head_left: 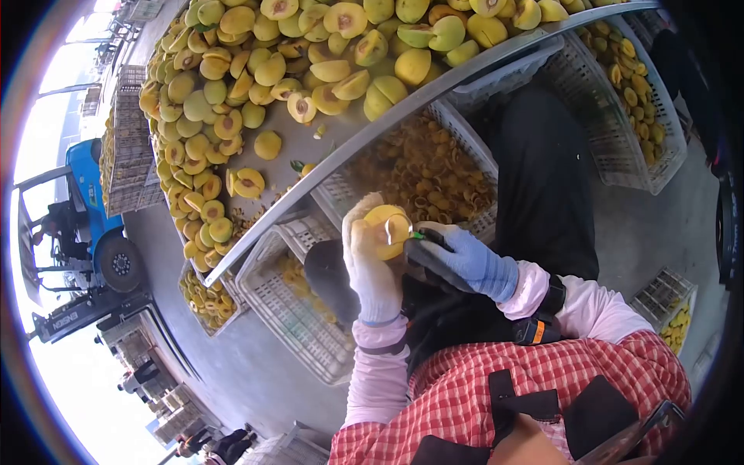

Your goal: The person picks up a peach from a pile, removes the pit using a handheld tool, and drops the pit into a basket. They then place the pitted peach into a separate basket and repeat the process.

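Observation:
My left hand (pixel 367 267), in a white glove, is closed around a yellow halved fruit (pixel 388 231), cut side showing. In a blue and dark glove, my right hand (pixel 463 262) grips a small tool with a green part (pixel 417 235) and a curved metal loop that rests against the fruit's cut face. Both hands are close together over my lap, just off the metal table edge (pixel 310 180). Beyond it, many whole and halved yellow-green fruits (pixel 271 70) are piled on the table.
Below the table edge stands a crate of brown fruit pieces (pixel 484 159). A white crate (pixel 267 283) is at the left, and another with fruit halves (pixel 655 174) at the right. A blue forklift (pixel 85 174) and people stand far left.

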Demonstrator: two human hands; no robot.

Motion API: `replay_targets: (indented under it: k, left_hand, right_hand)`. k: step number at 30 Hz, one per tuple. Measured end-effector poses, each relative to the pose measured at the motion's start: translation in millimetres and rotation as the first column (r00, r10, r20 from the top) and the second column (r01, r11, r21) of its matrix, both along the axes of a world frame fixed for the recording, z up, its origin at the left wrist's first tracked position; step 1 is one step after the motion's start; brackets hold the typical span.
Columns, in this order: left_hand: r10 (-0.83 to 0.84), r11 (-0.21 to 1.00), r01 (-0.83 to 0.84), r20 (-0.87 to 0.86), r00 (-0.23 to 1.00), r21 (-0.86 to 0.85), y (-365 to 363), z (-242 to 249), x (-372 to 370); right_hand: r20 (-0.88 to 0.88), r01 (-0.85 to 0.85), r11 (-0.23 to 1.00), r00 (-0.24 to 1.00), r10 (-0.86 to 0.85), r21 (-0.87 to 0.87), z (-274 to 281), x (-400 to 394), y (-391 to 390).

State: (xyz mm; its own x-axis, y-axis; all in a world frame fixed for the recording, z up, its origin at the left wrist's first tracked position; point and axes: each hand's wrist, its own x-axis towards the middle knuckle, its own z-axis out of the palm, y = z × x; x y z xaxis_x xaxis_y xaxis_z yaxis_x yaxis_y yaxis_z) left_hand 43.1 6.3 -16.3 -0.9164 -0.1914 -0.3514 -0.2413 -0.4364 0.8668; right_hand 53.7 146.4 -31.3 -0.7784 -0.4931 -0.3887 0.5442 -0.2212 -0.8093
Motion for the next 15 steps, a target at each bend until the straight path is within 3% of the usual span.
replay_targets:
  k: [1,4,5,8,11,14,15]
  left_hand:
    - [0.019,0.999,-0.02,-0.033,0.999,-0.037,0,-7,5]
    - [0.041,0.996,-0.046,-0.051,0.998,-0.082,5,-8,15]
    - [0.024,0.987,-0.037,-0.085,0.996,-0.159,6,-11,17]
    - [0.037,0.982,-0.051,-0.08,0.996,-0.18,8,-12,20]
    - [0.003,0.948,-0.053,-0.157,0.988,-0.314,8,-14,23]
    - [-0.011,0.957,-0.027,-0.129,0.992,-0.29,6,-18,26]
    - [-0.031,0.953,-0.008,-0.123,0.992,-0.302,7,-16,26]
  right_hand:
    - [0.0,-0.045,0.996,0.999,0.045,0.081,4,2,0]
    - [-0.388,0.105,0.968,0.922,-0.008,0.228,-10,9,-8]
    - [-0.328,0.102,0.97,0.944,-0.024,0.221,-9,14,-7]
    - [-0.292,0.079,0.989,0.956,-0.039,0.124,-12,19,-6]
    - [-0.617,0.247,0.946,0.784,-0.068,0.21,-13,29,-6]
    - [-0.37,0.103,0.98,0.928,-0.033,0.171,-19,33,-7]
    - [-0.136,-0.008,0.997,0.991,0.019,0.081,-14,31,-3]
